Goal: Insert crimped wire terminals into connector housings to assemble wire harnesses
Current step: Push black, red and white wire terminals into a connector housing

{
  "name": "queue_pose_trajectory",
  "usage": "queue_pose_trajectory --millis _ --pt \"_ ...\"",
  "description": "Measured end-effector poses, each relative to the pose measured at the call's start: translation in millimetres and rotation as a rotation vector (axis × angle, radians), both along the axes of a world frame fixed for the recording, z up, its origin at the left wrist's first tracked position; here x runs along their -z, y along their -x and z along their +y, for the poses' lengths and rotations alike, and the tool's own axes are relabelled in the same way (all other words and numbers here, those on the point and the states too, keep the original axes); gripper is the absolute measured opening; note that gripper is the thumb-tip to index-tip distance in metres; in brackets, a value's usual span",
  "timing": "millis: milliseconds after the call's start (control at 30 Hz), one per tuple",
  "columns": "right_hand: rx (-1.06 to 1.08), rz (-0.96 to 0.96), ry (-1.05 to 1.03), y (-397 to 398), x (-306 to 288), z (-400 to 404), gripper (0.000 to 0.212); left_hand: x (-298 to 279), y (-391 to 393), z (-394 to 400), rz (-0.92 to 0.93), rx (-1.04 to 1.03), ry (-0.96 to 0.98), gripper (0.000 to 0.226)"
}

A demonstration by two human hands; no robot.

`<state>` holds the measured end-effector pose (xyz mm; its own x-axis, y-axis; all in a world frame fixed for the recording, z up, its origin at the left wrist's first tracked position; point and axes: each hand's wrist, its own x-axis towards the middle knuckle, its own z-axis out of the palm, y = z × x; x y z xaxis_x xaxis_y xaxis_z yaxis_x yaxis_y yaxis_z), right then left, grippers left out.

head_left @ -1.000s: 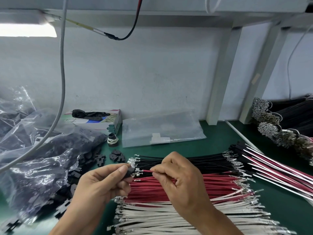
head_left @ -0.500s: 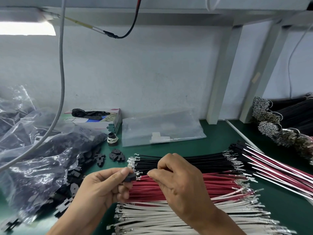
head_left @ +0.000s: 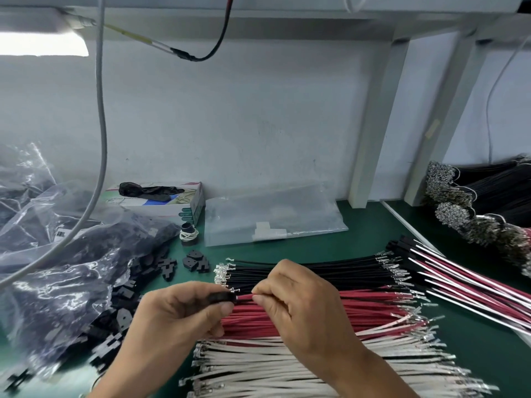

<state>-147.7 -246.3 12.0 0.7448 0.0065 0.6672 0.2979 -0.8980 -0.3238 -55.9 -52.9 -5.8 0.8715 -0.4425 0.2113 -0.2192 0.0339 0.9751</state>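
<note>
Closing since a second ago, the gap between my two hands is now almost gone, and the red wire's tip is meeting the housing. Nearest me, my left hand (head_left: 184,314) is pinching the small black connector housing (head_left: 222,297) between thumb and fingers, while my right hand (head_left: 298,305) is pinching the red wire (head_left: 244,297) just behind its terminal, both held above the wire piles. I am judging this as the insertion step, with the terminal entering a cavity; next I am needing a straight, firm push until it seats, though I cannot tell how deep it sits. Beneath the hands, white wires (head_left: 273,366), red wires (head_left: 359,305) and black wires (head_left: 316,271) are lying in rows on the green desk (head_left: 373,225). Left, a plastic bag (head_left: 57,282) is spilling loose black housings (head_left: 195,262). Farther back, a clear bag (head_left: 273,216) and a box (head_left: 172,202) are sitting against the white wall (head_left: 258,110), under a shelf.
</note>
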Motion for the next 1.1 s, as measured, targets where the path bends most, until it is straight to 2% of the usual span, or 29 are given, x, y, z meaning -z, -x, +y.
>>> queue_pose_trajectory --millis 100,400,533,600,633,700,767,833,900,1100 --pt "-0.008 -0.001 0.076 1 -3 0 0.013 1 0 0 0.011 0.059 -0.031 0.024" --pt "-0.008 -0.031 0.160 4 -13 -1 0.013 -4 1 -2 0.044 0.078 0.038 0.026" --pt "0.062 -0.160 0.243 11 -26 -5 0.010 -6 2 -3 0.088 0.087 0.058 0.026" --pt "0.007 -0.179 0.221 16 -34 0 0.010 -4 1 0 0.085 0.086 0.048 0.027" --pt "-0.076 -0.115 0.176 19 -37 5 0.008 -3 0 1 0.083 0.083 0.047 0.029" --pt "-0.246 0.179 0.104 25 -40 18 0.009 -2 -1 3 0.083 0.071 0.052 0.037" --pt "-0.312 0.474 0.178 25 -35 28 0.012 -1 -4 5 0.076 0.050 0.055 0.043" --pt "-0.327 0.615 0.233 23 -27 32 0.014 0 -6 6 0.061 0.040 0.051 0.044" --pt "-0.324 0.670 0.176 21 -26 33 0.013 1 -6 6 0.053 0.036 0.053 0.043" --pt "-0.310 0.646 0.146 21 -23 35 0.016 3 -6 4 0.038 0.039 0.068 0.041"
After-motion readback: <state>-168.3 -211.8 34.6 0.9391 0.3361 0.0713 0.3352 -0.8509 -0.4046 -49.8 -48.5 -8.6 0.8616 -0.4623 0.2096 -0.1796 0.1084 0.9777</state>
